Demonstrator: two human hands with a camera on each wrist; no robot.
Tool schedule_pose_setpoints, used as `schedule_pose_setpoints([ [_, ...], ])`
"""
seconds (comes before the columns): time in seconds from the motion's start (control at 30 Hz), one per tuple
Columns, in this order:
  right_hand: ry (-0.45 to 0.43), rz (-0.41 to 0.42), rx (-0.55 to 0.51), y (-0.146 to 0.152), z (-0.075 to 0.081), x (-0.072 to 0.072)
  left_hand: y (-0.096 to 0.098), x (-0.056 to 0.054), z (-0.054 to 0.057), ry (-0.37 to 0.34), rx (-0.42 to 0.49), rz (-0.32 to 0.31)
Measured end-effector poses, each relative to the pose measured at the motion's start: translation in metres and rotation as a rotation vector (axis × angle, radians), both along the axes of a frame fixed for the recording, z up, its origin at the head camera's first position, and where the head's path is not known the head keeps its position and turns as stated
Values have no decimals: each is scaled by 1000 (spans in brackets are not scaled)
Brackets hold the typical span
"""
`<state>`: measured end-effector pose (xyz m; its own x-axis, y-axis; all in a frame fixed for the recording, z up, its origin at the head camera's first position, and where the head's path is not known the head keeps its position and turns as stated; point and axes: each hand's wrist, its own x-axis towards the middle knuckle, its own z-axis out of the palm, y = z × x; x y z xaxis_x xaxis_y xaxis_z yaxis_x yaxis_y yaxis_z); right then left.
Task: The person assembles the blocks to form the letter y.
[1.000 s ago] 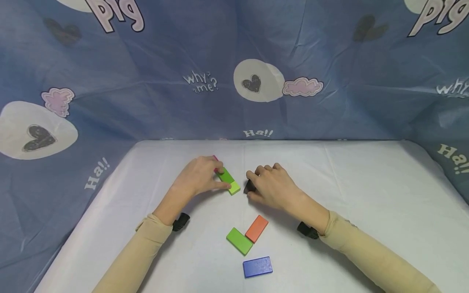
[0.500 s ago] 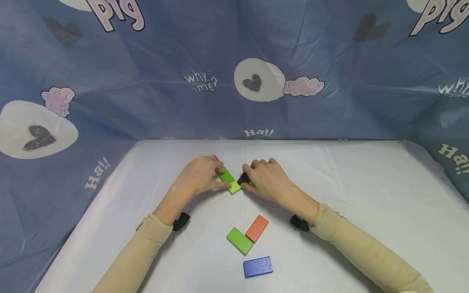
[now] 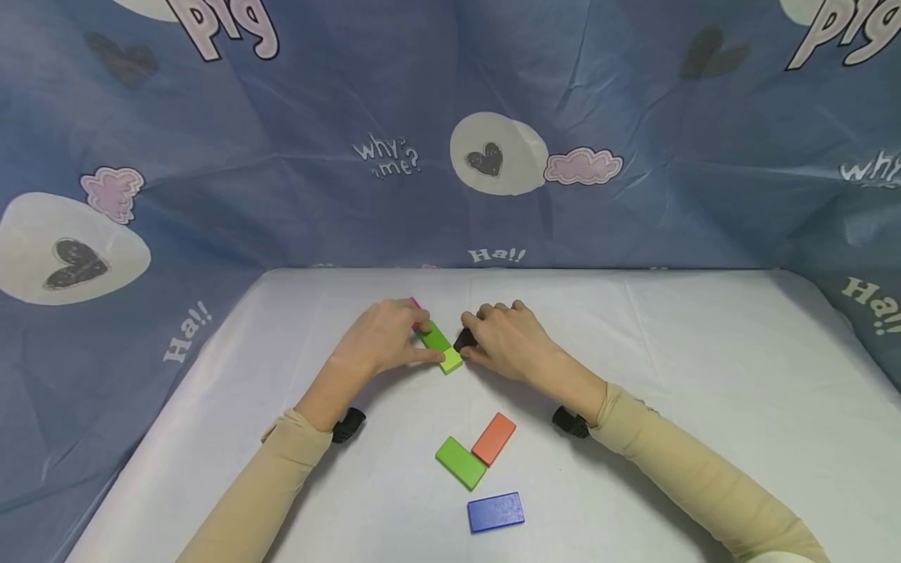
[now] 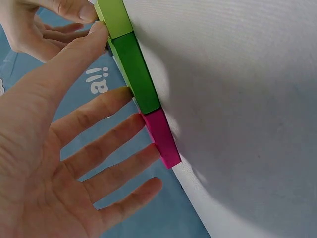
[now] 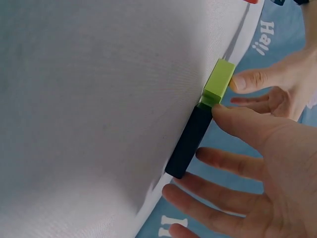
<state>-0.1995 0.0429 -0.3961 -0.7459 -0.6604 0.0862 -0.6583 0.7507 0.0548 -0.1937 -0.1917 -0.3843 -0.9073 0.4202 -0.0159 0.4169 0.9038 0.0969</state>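
Three blocks lie end to end in a slanting row: pink (image 4: 162, 138), dark green (image 4: 137, 74) and lime (image 3: 451, 361). My left hand (image 3: 380, 338) rests along this row. In the left wrist view its nearly straight fingers and thumb all touch one long side, the thumb at the lime block. My right hand (image 3: 512, 344) holds a black block (image 5: 189, 141) between thumb and fingers, partly hidden under them in the head view. One end of the black block is right at the lime block, with the right thumb at that joint.
Nearer the front of the white-covered table (image 3: 598, 500) lie an orange block (image 3: 494, 439) and a green block (image 3: 461, 463), corner to corner. A blue block (image 3: 496, 512) sits in front of them. Blue printed cloth (image 3: 317, 211) hangs behind the table.
My right hand has moved left and slightly away from me, bringing the black block up against the lime end of the row. My left hand and the other blocks have stayed still.
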Motion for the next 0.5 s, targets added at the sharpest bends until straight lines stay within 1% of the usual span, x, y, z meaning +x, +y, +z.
schedule_pose_setpoints([
  [0.13, -1, 1, 1, -2, 0, -1, 0, 0, 1, 8, 1, -5],
  [0.37, -23, -3, -5, -3, 1, -1, 0, 1, 1, 2, 2, 1],
  [0.5, -39, -10, -11, -3, 1, 0, 0, 1, 1, 6, 4, -8],
])
